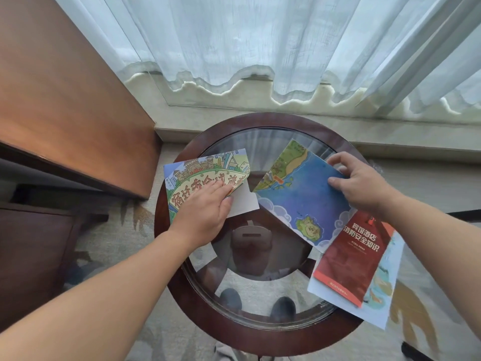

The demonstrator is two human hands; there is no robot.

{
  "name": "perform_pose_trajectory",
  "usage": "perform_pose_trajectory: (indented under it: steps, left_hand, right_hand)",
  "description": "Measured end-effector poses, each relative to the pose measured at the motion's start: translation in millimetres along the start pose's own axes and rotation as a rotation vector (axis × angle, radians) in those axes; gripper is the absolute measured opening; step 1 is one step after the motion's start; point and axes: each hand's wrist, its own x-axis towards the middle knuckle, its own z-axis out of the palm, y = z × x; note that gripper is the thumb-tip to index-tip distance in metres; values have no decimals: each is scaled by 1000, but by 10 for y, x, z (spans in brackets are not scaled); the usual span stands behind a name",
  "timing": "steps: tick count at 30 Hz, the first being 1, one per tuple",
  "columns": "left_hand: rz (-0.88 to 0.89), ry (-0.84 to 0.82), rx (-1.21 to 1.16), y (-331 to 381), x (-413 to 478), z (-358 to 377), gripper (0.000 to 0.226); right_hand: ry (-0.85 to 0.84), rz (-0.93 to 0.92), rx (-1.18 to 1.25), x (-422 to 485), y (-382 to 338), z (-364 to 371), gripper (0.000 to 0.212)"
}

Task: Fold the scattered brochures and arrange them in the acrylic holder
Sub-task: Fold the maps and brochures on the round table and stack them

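A cartoon-city brochure (197,175) with a green banner lies on the left of the round glass table (260,332), one corner folded over. My left hand (205,212) presses flat on it. A blue sea-map brochure (299,194) is raised at the right; my right hand (361,183) pinches its far edge between thumb and fingers. A red folded brochure (351,259) rests on a pale map sheet (382,285) that overhangs the table's right rim. No acrylic holder is in view.
A wooden cabinet (65,100) stands to the left, close to the table. Sheer curtains (260,48) and a stone sill (260,105) run behind it. Patterned carpet (117,230) surrounds the table. The glass reflects a headset and shows my shoes beneath.
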Motion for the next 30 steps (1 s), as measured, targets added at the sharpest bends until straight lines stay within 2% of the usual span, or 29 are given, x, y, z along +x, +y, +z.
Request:
perform_pose_trajectory:
  steps: [6, 12, 18, 23, 26, 28, 30]
  left_hand:
    - [-26, -4, -59, -22, -2, -29, 44]
    - [-43, -12, -83, -31, 7, -50, 43]
    - [-23, 11, -90, -33, -4, -66, 40]
    - [-21, 61, -147, -18, 9, -73, 37]
    - [-5, 72, -141, -21, 11, -47, 36]
    - [5, 62, -115, -30, 10, -26, 40]
    - [14, 53, -104, -31, 19, -10, 42]
  right_hand:
    - [-38, 5, 199, 5, -146, -129, 30]
    - [-23, 44, 212, 6, -201, -135, 29]
    - [-206, -29, -293, 64, -370, 322, 26]
    - [-262, -91, -617, 173, -528, 798, 36]
    - [-213, -123, -731, 209, -571, 955, 35]
    - [-112, -180, -774, 240, -584, 1002, 33]
    - [31, -210, -766, 256, -572, 998, 41]
